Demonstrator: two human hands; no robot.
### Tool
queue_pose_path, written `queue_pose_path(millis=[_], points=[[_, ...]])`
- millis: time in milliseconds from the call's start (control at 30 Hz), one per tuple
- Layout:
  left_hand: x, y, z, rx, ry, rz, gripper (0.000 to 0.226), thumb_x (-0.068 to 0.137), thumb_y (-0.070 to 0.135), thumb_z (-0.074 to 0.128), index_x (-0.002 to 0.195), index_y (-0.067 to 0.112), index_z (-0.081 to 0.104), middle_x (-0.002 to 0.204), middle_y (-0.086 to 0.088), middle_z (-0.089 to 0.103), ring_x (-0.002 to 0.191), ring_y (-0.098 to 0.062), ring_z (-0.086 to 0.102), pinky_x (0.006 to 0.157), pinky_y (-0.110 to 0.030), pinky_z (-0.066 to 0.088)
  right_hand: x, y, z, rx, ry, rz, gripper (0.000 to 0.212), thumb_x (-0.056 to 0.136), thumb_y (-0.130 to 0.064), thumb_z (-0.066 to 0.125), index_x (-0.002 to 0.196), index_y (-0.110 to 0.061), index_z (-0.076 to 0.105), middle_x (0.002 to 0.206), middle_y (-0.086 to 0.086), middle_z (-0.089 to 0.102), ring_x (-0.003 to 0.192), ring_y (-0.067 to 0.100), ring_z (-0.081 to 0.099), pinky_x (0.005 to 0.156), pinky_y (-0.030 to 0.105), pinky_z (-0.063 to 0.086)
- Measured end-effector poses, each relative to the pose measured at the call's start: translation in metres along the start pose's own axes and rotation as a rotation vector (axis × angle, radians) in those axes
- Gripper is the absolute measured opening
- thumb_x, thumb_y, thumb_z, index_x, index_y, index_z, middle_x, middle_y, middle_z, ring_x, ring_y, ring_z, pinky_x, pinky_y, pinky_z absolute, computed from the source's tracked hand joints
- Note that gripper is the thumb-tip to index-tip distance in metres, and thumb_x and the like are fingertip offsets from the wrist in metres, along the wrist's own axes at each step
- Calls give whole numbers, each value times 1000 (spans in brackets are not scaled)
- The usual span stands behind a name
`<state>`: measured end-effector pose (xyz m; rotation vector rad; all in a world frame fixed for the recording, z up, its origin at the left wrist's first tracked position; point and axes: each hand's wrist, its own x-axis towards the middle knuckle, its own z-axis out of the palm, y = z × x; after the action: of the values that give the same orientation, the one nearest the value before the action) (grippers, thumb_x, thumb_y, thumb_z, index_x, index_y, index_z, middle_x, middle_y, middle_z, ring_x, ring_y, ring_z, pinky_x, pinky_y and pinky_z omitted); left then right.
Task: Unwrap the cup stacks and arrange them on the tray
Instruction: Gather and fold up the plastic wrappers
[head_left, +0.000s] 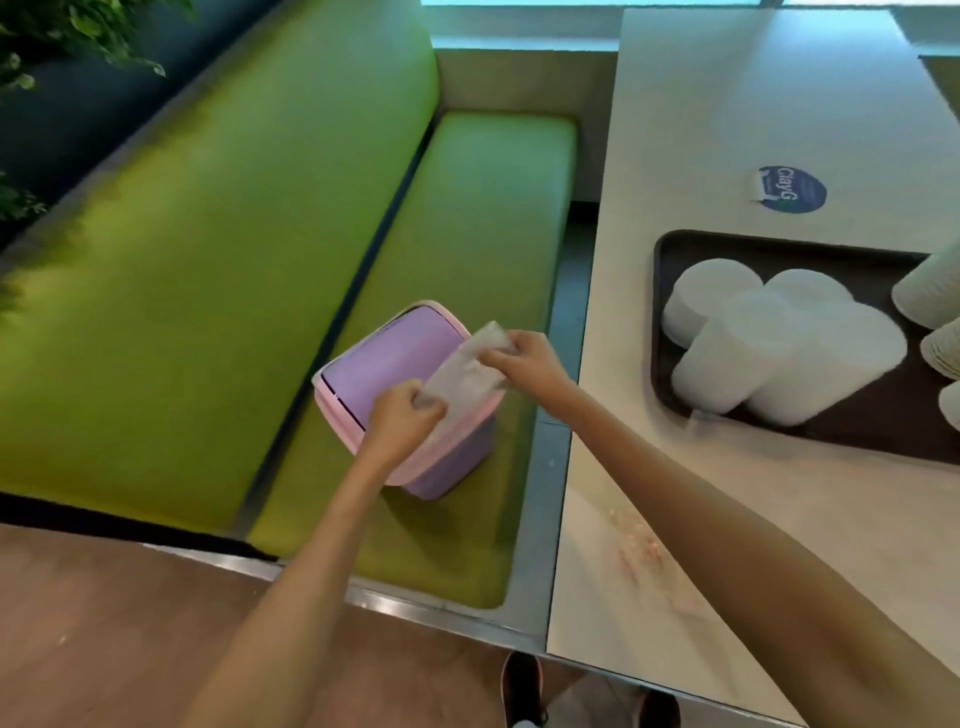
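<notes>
Forearms (727, 530) reached out from the bottom edge over the green bench (208, 260); white surface (727, 130) stood just right of the bench, carrying a dark tray (857, 436); bare white cup stacks (779, 353) sat grouped on the tray; purple bin (384, 364), pink-rimmed, sat on the bench seat; left hand (402, 415) and right hand (524, 358) each pinched one end of a clear wrapper (467, 371) over the bin lid.

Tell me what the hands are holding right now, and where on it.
Both hold the plastic wrapper above the bin. The left hand grips its lower end and the right hand pinches its upper end.
</notes>
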<state>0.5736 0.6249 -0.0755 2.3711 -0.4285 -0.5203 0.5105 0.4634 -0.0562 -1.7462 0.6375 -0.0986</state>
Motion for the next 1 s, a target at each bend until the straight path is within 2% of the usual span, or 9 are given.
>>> queue_pose_path(millis=[67, 167, 300, 400, 500, 600, 767, 867, 1000], points=[[12, -7, -3, 76, 38, -22, 29, 82, 13, 57, 60, 14, 38, 57, -1, 38, 60, -22, 36, 51, -32, 27, 8, 1, 12, -34, -6, 12, 35, 86, -11, 63, 58, -18, 44, 54, -8, 37, 49, 6, 37, 48, 13, 35], [20, -12, -2, 163, 60, 8, 28, 83, 10, 52, 61, 14, 35, 58, -3, 42, 62, -26, 40, 50, -33, 26, 19, 8, 27, -145, -27, 15, 35, 85, -15, 63, 60, -18, 40, 56, -7, 38, 51, 7, 33, 44, 13, 27], [25, -21, 4, 288, 40, 51, 11, 85, 13, 53, 77, 11, 45, 83, -12, 60, 79, -33, 54, 60, -35, 35, 33, 17, 42, -321, -115, -26, 37, 85, -16, 61, 60, -16, 34, 58, -3, 36, 54, 11, 32, 49, 23, 26], [31, -24, 6, 328, -12, 81, 9, 89, 17, 52, 84, 11, 48, 94, -15, 64, 89, -37, 58, 62, -35, 37, 38, 18, 54, -440, -187, -79, 37, 87, -12, 58, 60, -17, 32, 59, -3, 37, 55, 11, 35, 48, 22, 25], [37, -27, 8, 348, -42, 77, 12, 90, 21, 52, 90, 9, 54, 97, -14, 65, 90, -36, 59, 62, -34, 37, 47, 21, 65, -550, -256, -90, 22, 86, -12, 54, 67, -14, 44, 68, 0, 52, 70, 21, 48, 55, 28, 30], [43, -34, 9, 368, -29, 66, 14, 90, 20, 53, 96, 9, 60, 100, -15, 67, 93, -37, 60, 64, -35, 41, 56, 26, 74, -611, -304, -98, 9, 86, -13, 52, 86, -7, 59, 93, 10, 67, 84, 28, 60, 66, 31, 40], [53, -40, 12, 416, 42, 5, 20, 91, 11, 47, 104, 7, 62, 110, -20, 65, 103, -40, 59, 71, -39, 42, 66, 29, 87, -722, -334, -149, 33, 87, -13, 55, 119, -10, 58, 123, 11, 63, 109, 34, 59, 81, 37, 47], [56, -39, 15, 389, 79, -62, 24, 93, 8, 42, 113, 3, 56, 119, -22, 60, 109, -41, 56, 79, -42, 42, 70, 31, 91, -816, -367, -110, 79, 84, -20, 64, 151, -18, 23, 148, 13, 41, 122, 37, 51, 93, 41, 46], [53, -32, 17, 330, -16, -145, 42, 95, 14, 47, 133, 1, 36, 135, -25, 43, 118, -42, 48, 90, -45, 40, 71, 33, 93, -727, -324, -102, 102, 80, -14, 67, 154, -13, -4, 131, 23, 52, 102, 41, 60, 82, 46, 51]])
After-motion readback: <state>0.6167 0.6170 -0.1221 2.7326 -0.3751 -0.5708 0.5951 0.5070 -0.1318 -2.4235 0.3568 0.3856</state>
